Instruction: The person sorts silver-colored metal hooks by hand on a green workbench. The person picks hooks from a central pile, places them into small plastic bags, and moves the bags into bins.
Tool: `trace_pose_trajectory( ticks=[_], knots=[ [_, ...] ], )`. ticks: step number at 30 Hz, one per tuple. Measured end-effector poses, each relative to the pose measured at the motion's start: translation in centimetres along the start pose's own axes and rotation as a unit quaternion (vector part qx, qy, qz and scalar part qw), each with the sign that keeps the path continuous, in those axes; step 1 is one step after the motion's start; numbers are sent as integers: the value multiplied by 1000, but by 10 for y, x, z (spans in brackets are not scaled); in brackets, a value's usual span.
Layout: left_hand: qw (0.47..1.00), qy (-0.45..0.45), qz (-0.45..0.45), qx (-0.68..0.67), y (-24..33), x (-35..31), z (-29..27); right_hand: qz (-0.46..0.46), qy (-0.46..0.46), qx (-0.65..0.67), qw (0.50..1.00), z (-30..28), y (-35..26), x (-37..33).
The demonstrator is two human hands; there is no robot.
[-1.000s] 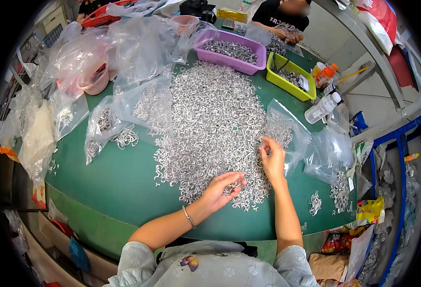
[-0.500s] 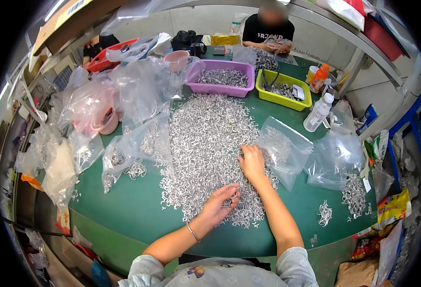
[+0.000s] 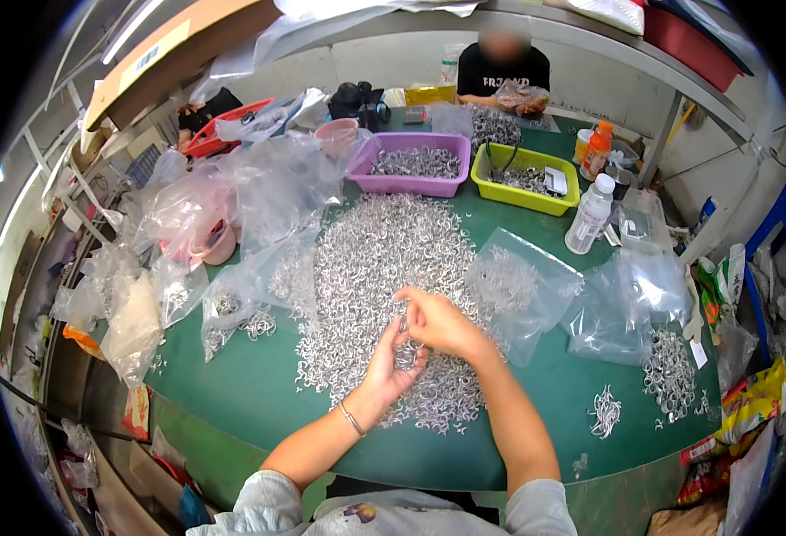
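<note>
The left hand (image 3: 386, 371) is turning its palm up near the middle of the table's near edge, its fingers curling around several small metal pieces (image 3: 404, 356). The right hand (image 3: 443, 323) is hovering just above it, fingers bending inward, thumb and forefinger coming close to the left fingertips; whether it is pinching a piece, I cannot tell. Both hands are working over a wide pile (image 3: 366, 246) of the same silvery, curved pieces, which is spreading across the middle of the green table (image 3: 232, 402).

Beyond the pile, toward the far edge, a purple tray (image 3: 411, 185) and a yellow-green tray (image 3: 527, 198) are sitting side by side, both holding metal parts. A clear bag (image 3: 540, 313) is lying against the pile's right side — pieces are showing through it. Near the table's right corner, a small heap (image 3: 605, 414) and a larger heap (image 3: 668, 375) are resting apart. A bracelet (image 3: 352, 418) is circling the left wrist.
</note>
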State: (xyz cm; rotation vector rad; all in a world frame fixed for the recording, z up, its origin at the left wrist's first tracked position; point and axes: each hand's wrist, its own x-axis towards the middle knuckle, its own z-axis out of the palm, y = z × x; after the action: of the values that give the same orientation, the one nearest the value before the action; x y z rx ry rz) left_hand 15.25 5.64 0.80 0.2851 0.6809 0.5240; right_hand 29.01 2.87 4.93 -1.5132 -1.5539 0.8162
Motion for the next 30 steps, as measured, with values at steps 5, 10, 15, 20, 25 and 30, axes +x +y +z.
trace_pose_trajectory(
  ticks=[5,10,15,20,25,30],
  knots=[
    [999,-14,43,-30,1,14,-6,-53,53,-119,990,12,0,4],
    [988,-70,132,-29,18,9,4,-120,338,-22,933,24,-2,18],
    [942,-45,322,86,22,2,56,-3,259,532,806,49,-9,21],
    [855,14,437,278,-4,10,53,29,310,648,695,56,-5,20],
    [821,-4,478,312,-3,6,49,87,225,773,586,46,-22,12],
    [896,-11,415,154,-4,6,41,8,274,514,813,64,-15,12]
  ],
)
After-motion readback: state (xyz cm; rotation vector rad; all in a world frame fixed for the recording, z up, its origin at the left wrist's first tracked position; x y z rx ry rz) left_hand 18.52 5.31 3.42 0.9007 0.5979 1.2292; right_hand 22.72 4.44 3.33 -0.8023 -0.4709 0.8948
